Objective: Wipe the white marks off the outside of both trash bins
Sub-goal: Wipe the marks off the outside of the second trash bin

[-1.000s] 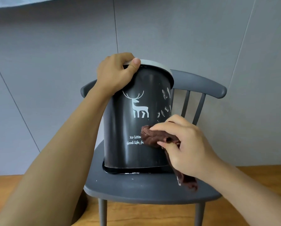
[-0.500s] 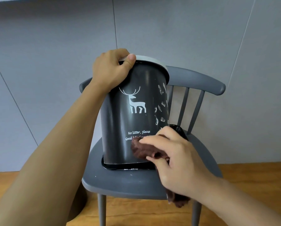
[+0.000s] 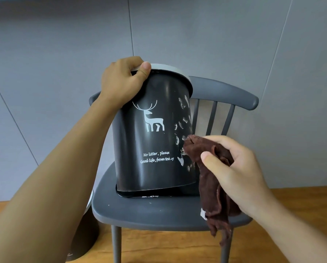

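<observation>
A dark grey chair (image 3: 177,215) with a curved backrest and thin spindles stands on a wooden floor (image 3: 301,202). Behind it rises a grey panelled wall (image 3: 63,54), its seams running as thin lines, some upright and some slanting.

home-like room; grey spindle chair (image 3: 223,92); wood floor (image 3: 177,249); grey panelled wall (image 3: 63,44)

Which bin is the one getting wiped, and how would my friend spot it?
Find the grey chair by the wall. The black bin stands on its seat, held at the rim by the left hand while the right hand presses a brown cloth against it. Its white deer shows; the other bin sits on the floor.
</observation>
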Demonstrator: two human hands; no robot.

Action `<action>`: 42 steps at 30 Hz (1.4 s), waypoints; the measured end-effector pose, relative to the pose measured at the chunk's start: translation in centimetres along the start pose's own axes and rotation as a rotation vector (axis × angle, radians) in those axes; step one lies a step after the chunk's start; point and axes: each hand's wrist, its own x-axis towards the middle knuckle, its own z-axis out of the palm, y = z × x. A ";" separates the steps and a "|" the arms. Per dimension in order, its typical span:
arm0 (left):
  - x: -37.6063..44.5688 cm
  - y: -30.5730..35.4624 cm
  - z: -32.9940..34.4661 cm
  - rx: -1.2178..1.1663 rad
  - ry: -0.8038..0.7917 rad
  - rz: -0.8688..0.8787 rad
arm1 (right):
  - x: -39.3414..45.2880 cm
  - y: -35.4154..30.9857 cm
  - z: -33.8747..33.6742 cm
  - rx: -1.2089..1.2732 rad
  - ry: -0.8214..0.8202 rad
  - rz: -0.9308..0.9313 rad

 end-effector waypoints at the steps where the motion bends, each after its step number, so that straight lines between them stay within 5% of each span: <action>1: -0.1 0.0 0.0 -0.006 -0.003 0.001 | 0.1 0.1 0.1 -0.028 0.005 -0.005; 7: -0.8 0.5 -0.2 -0.075 -0.013 0.003 | 1.0 0.5 0.6 0.079 0.112 0.061; 16: -1.1 1.9 -0.8 0.061 -0.036 0.258 | 2.3 0.5 0.5 0.348 0.107 0.209; 28: -1.6 4.5 -0.7 0.172 0.070 0.243 | 2.5 -1.0 -0.6 0.414 0.039 0.242; 35: -1.7 3.9 -1.4 0.138 0.050 0.286 | 5.0 -2.7 -1.4 -0.061 0.197 -0.134; 42: -1.8 3.8 -1.1 0.078 0.065 0.298 | 7.5 -2.3 2.7 -0.529 0.124 -0.469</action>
